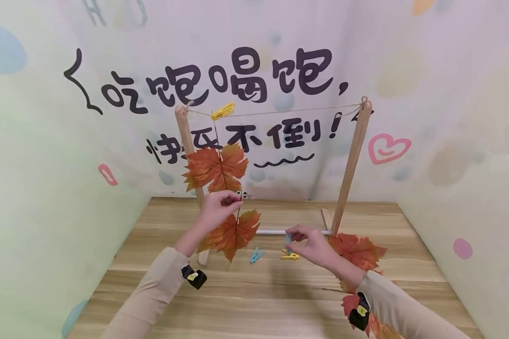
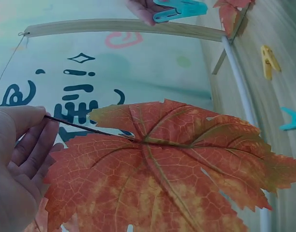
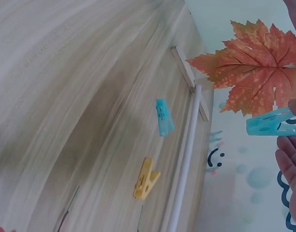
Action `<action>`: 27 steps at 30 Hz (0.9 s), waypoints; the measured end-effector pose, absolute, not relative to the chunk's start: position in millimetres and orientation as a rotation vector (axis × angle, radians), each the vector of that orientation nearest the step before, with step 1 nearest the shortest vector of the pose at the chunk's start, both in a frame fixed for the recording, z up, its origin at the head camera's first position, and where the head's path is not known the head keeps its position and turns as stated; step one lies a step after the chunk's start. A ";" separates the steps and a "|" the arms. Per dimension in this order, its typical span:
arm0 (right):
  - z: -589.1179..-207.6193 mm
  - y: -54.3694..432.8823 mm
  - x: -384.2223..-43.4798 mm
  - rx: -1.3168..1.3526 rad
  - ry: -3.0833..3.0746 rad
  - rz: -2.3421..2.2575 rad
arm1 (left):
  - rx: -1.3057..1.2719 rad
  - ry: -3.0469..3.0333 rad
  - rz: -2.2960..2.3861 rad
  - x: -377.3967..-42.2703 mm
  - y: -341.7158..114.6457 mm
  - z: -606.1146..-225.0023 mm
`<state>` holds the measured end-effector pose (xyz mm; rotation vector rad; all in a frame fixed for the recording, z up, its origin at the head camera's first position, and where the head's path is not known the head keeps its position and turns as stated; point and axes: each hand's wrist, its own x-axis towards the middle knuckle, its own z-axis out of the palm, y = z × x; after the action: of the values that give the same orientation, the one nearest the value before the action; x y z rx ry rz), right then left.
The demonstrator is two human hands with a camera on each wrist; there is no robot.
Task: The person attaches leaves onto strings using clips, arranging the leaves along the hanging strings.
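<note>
Lettered wall [image 1: 275, 28] behind, wood-grain tabletop [image 1: 246, 306] below, and at the left of the wooden stand [image 1: 350, 165] a maple leaf [image 1: 233, 162] hangs off its string [image 1: 275, 112] by a yellow clothespin [image 1: 223, 111], with the left hand [image 1: 217, 208] just below, pinching a second maple leaf [image 1: 242, 233] by the stem. In front of the stand lie a spare blue clothespin [image 1: 256, 255], then a spare yellow one [image 1: 289, 254]; nearer its right post, the right hand [image 1: 311, 245] pinches a light-blue clothespin [image 3: 269, 124], loose maple leaves [image 1: 356, 252] beyond. Best, I'd judge, to lay that stem tip flat against the stand's string and squeeze the jaws wide first!
</note>
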<state>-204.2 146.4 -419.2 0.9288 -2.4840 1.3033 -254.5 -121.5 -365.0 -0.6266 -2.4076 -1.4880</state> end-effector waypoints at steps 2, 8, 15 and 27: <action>-419.9 149.8 -207.5 0.927 -2.478 1.305 | -0.629 -2.398 -1.491 -256.2 -119.8 -358.8; -427.1 161.5 -222.6 0.921 -2.452 1.309 | -0.653 -2.369 -1.452 -266.0 -115.5 -342.2; -416.1 168.3 -228.3 0.890 -2.486 1.293 | -0.625 -2.369 -1.429 -275.2 -110.8 -319.9; -403.2 170.8 -229.2 0.905 -2.504 1.268 | -0.611 -2.319 -1.464 -286.8 -102.3 -287.4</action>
<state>-229.2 170.8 -403.2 0.9046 -2.5036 1.2680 -286.8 -102.3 -287.4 -0.6107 -2.3189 -1.4640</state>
